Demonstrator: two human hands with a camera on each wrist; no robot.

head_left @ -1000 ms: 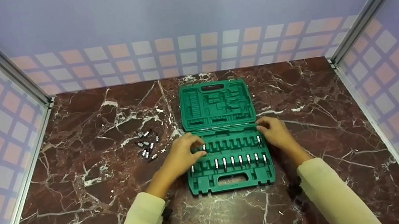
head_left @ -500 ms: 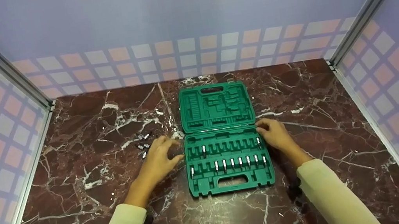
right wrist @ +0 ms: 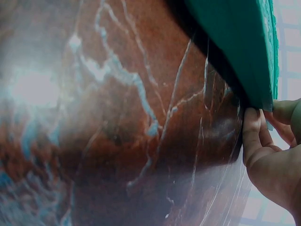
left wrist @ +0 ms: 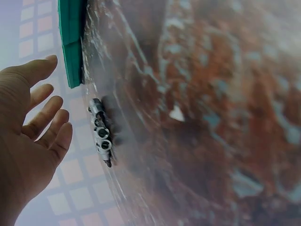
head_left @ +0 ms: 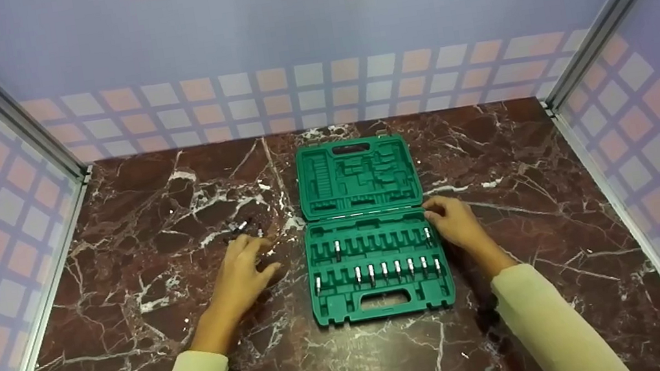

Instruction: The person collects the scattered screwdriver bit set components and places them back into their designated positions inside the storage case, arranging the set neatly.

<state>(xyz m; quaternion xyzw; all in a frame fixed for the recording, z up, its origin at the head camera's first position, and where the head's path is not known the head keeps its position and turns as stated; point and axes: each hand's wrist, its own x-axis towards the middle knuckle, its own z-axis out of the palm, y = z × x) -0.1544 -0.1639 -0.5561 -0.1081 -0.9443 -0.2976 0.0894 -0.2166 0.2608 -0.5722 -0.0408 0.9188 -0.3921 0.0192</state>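
Note:
A green plastic tool case point(head_left: 384, 298) lies open on the table, lid folded back. Two silver socket bits stand in its upper row, at the left point(head_left: 337, 250) and right end. Several more socket bits point(head_left: 385, 271) fill part of the lower row. My right hand point(head_left: 456, 219) pinches the case's right edge near the hinge; in the right wrist view its fingers point(right wrist: 253, 125) meet the green corner. Left of the case, my left hand point(head_left: 238, 274) hovers with spread, relaxed fingers, holding nothing. Loose socket bits point(left wrist: 102, 132) lie heaped beyond it, partly hidden in the head view.
The red-brown marble-patterned table point(head_left: 154, 369) has small white scraps on it. Lilac walls with a checked band, such as the back wall point(head_left: 256, 39), enclose it on the left, right and back. The case's lid point(head_left: 358, 175) stretches toward the back wall.
My left hand has let go of a socket bit in the case's upper row and moved left to the loose bits. My right hand has stayed at the case edge.

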